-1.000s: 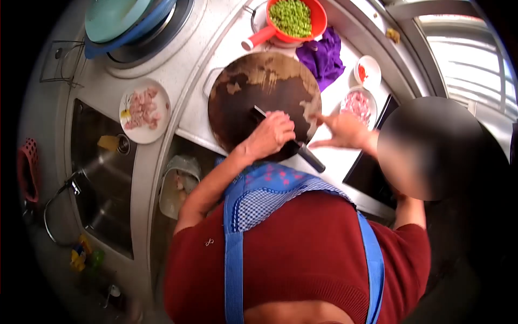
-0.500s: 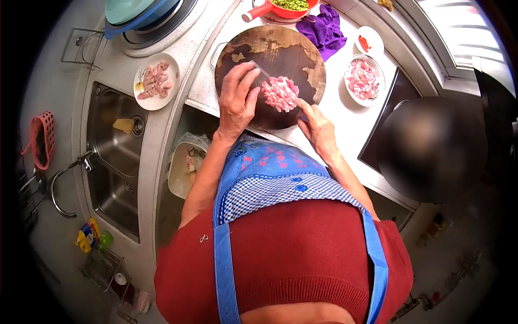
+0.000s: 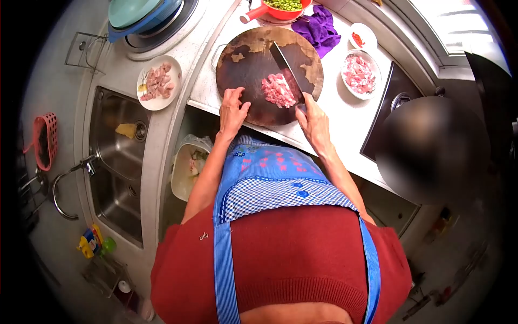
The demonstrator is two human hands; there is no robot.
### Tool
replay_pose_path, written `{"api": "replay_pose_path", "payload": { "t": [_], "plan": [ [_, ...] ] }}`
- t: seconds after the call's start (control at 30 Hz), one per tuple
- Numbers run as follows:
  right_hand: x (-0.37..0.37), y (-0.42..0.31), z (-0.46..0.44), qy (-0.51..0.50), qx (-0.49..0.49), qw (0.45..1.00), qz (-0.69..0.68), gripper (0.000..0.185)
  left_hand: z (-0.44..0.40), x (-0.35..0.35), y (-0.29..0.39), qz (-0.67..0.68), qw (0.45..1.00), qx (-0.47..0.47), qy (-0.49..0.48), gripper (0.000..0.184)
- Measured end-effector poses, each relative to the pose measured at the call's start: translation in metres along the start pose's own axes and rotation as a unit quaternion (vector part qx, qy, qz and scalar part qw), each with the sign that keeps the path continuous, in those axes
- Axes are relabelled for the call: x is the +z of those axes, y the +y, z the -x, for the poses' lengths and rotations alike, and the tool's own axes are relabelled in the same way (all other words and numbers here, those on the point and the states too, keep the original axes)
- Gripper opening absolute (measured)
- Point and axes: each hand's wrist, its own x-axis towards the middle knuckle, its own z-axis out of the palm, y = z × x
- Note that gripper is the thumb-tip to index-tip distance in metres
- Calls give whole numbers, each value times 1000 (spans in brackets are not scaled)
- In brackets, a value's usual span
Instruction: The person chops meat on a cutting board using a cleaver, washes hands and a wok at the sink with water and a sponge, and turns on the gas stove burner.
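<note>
A pile of chopped raw meat (image 3: 277, 90) lies on the round, dark wooden chopping board (image 3: 243, 70). My right hand (image 3: 317, 125) grips the handle of a kitchen knife (image 3: 284, 63) at the board's near right. The blade points up and left across the board, along the right side of the pile. Most of the handle is hidden in my fingers. At the board's near left edge, my left hand (image 3: 232, 114) rests with bent fingers apart and its fingertips on the wood. It holds nothing and sits left of the meat.
A bowl of meat (image 3: 360, 75) and a small dish of red pieces (image 3: 362, 36) stand right. Behind are a purple cloth (image 3: 319, 31) and a red strainer with green pieces (image 3: 278, 9). Left are a plate of meat (image 3: 159, 82) and the sink (image 3: 116, 189). A wok (image 3: 431, 148) stands far right.
My left hand has moved away from the blade and down to the board's near left edge. The knife has swung from the meat's left side to its right side.
</note>
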Motion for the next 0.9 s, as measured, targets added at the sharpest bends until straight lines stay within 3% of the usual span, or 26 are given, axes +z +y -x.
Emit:
{"api": "replay_pose_path", "payload": {
  "t": [0.03, 0.13, 0.2, 0.27, 0.33, 0.47, 0.6, 0.67, 0.73, 0.83, 0.9],
  "plan": [
    [2, -4, 3, 62, -47, 997, -27, 35, 0, -1, -3, -42, 999, -6, -6, 43],
    [18, 13, 4, -74, 22, 995, 68, 38, -2, -3, -13, -52, 998, 6, -18, 47],
    [14, 7, -4, -85, 36, 992, 80, 40, -4, -4, -16, -42, 999, 12, -15, 49],
    [2, -15, -3, 20, -35, 998, 40, 42, -1, -4, -18, -31, 999, 13, -11, 48],
    [9, -4, 2, 34, -32, 998, 35, 42, 1, -3, -18, -23, 1000, 7, -12, 47],
    [6, 23, -14, -87, 10, 995, 46, 35, -4, -3, -23, -1, 1000, 26, 4, 45],
    [-17, 12, -39, -16, -79, 997, 5, 32, 6, -12, -27, 92, 996, -12, -12, 41],
    [-9, 45, -48, -117, -93, 982, 115, 33, 10, -18, -28, 93, 995, -21, -4, 41],
    [-17, 43, -63, -108, -137, 980, 97, 32, 16, -25, -32, 101, 994, -29, 6, 40],
    [-39, 20, -71, -99, -64, 993, -23, 26, 28, -37, -32, 113, 992, -55, 27, 36],
    [-22, 58, -67, -131, -59, 990, 2, 26, 40, -47, -28, 128, 988, -77, 40, 36]
  ]
}}
